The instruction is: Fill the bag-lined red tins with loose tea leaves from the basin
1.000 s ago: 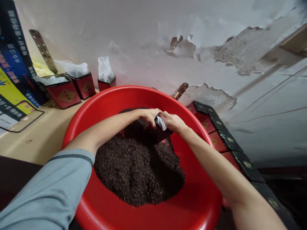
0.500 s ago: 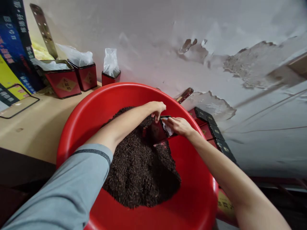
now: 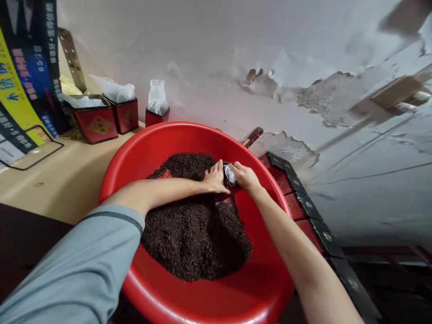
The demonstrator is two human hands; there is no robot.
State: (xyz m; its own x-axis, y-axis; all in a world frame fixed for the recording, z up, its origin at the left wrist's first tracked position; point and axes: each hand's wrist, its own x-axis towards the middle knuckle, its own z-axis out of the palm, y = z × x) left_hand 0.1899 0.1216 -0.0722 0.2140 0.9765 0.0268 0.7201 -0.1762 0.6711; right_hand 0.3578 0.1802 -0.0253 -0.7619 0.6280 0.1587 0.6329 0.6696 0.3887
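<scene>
Low inside a big red tub [image 3: 199, 130], a small red tin [image 3: 225, 196] lies tilted over a heap of dark loose tea leaves [image 3: 189, 238]. My left hand [image 3: 215, 179] is wrapped against the tin's side, thumb apart from the fingers. At the tin's mouth, my right hand [image 3: 247, 176] grips the rim, with its fingers against a clear plastic bag [image 3: 230, 175] lining the opening. Most of the tin is hidden by my hands.
Red tins with plastic liners, one a labelled tin [image 3: 99, 126], stand on the wooden table [image 3: 40, 189] at left. A row of dark-lidded red boxes [image 3: 293, 204] runs along the right, beside the peeling wall [image 3: 202, 58]. Printed cartons [image 3: 30, 76] are at far left.
My left hand has come down from above the tin onto its side. My right hand stays at the tin's mouth. The whole view has shifted slightly.
</scene>
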